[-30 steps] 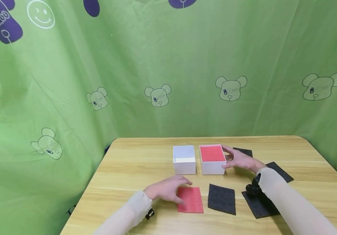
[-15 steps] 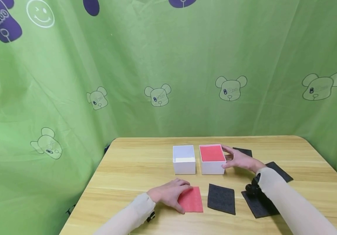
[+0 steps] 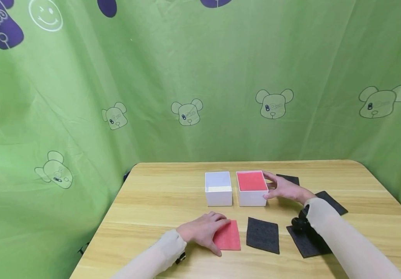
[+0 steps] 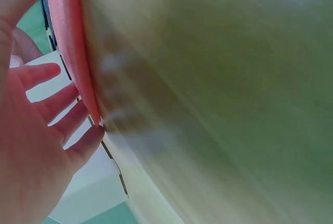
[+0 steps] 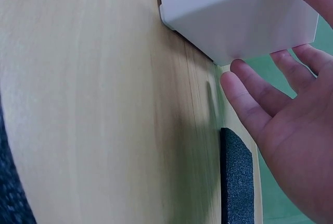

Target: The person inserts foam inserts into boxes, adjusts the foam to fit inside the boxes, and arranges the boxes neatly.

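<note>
In the head view my left hand (image 3: 202, 231) lies at the left side of a red felt square (image 3: 229, 236), thumb and fingers spread apart. The left wrist view has its fingertips right at the edge of the red felt (image 4: 73, 41). Farther back, a white box (image 3: 253, 198) shows red felt inside its rim. My right hand (image 3: 286, 190) touches the right side of that box, thumb near the front corner and fingers reaching behind. In the right wrist view its spread fingers meet the wall of the white box (image 5: 244, 26).
A second white box (image 3: 219, 198) with a pale strip inside stands to the left. Dark felt squares lie at front centre (image 3: 262, 235), under the right forearm (image 3: 306, 244), and farther right (image 3: 333, 202). Another dark square (image 3: 289, 179) lies behind the right hand. A green curtain (image 3: 221, 135) hangs behind.
My left hand has come down and slightly right onto the left edge of the red felt square, its thumb lower. The right hand has kept its place at the box.
</note>
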The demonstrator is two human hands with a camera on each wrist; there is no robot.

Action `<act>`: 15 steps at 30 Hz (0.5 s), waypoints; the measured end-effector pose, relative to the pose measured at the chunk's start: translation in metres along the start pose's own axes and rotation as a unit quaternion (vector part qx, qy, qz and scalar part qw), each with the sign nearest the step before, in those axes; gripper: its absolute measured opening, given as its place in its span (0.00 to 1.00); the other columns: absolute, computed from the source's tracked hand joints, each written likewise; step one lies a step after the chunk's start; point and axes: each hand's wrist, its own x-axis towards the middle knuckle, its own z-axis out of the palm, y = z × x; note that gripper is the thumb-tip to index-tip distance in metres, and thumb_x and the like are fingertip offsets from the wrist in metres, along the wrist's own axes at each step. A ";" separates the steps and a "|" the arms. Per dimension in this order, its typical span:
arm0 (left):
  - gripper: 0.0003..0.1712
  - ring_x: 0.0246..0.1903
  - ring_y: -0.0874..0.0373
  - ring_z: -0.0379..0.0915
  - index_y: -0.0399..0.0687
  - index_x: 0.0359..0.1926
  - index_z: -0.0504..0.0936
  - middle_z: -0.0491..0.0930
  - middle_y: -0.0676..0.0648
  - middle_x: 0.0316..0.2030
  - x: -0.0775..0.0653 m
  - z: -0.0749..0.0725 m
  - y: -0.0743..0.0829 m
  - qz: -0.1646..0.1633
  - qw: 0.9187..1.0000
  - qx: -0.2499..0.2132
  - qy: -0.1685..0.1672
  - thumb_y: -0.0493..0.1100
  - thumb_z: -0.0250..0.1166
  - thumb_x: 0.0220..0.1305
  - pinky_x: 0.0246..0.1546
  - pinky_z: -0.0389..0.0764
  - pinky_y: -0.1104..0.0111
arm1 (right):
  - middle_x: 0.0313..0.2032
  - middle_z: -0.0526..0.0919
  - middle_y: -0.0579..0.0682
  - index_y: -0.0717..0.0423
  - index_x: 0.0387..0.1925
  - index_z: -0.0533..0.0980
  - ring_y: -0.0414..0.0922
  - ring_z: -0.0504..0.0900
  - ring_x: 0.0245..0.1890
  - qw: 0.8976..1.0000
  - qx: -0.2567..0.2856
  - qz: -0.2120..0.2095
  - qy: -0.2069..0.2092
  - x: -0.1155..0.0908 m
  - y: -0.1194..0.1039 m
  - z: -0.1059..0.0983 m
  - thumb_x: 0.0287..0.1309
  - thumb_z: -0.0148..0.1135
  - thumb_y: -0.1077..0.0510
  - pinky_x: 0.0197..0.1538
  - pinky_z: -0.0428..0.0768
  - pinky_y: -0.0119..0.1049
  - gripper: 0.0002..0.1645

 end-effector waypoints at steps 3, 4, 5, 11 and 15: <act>0.56 0.59 0.61 0.57 0.53 0.70 0.59 0.63 0.53 0.61 0.001 -0.001 0.001 -0.002 1.000 0.003 0.003 0.67 0.71 0.43 0.58 0.63 0.71 | 0.71 0.41 0.65 0.59 0.73 0.38 0.68 0.54 0.65 1.000 0.002 -0.001 -0.002 0.000 0.000 0.000 0.50 0.71 0.58 0.61 0.61 0.61 0.63; 0.55 0.58 0.61 0.58 0.53 0.70 0.59 0.63 0.53 0.61 0.001 -0.001 0.002 -0.002 1.000 0.004 0.003 0.67 0.71 0.44 0.57 0.64 0.72 | 0.71 0.41 0.65 0.59 0.73 0.38 0.68 0.54 0.65 1.000 0.003 -0.002 -0.003 0.000 0.000 0.000 0.50 0.71 0.58 0.61 0.62 0.61 0.63; 0.55 0.58 0.61 0.58 0.53 0.70 0.59 0.63 0.53 0.60 0.002 -0.001 0.002 -0.002 1.000 0.006 0.004 0.66 0.71 0.44 0.57 0.64 0.72 | 0.71 0.40 0.65 0.60 0.73 0.38 0.68 0.54 0.65 1.000 0.003 -0.002 -0.003 0.000 0.000 0.000 0.50 0.71 0.58 0.61 0.62 0.60 0.62; 0.54 0.56 0.62 0.59 0.52 0.70 0.59 0.63 0.53 0.58 0.003 0.001 0.002 0.003 1.000 0.015 0.012 0.63 0.71 0.44 0.56 0.64 0.72 | 0.71 0.42 0.66 0.59 0.73 0.38 0.68 0.55 0.65 1.000 0.007 -0.002 -0.003 0.001 0.001 -0.001 0.50 0.71 0.58 0.62 0.61 0.61 0.62; 0.53 0.56 0.62 0.59 0.51 0.69 0.59 0.63 0.52 0.59 0.003 0.000 0.002 0.002 1.000 0.003 0.020 0.61 0.71 0.44 0.56 0.64 0.72 | 0.71 0.42 0.66 0.60 0.73 0.38 0.67 0.55 0.65 1.000 0.005 -0.001 -0.002 0.001 0.001 -0.001 0.50 0.71 0.58 0.62 0.61 0.61 0.62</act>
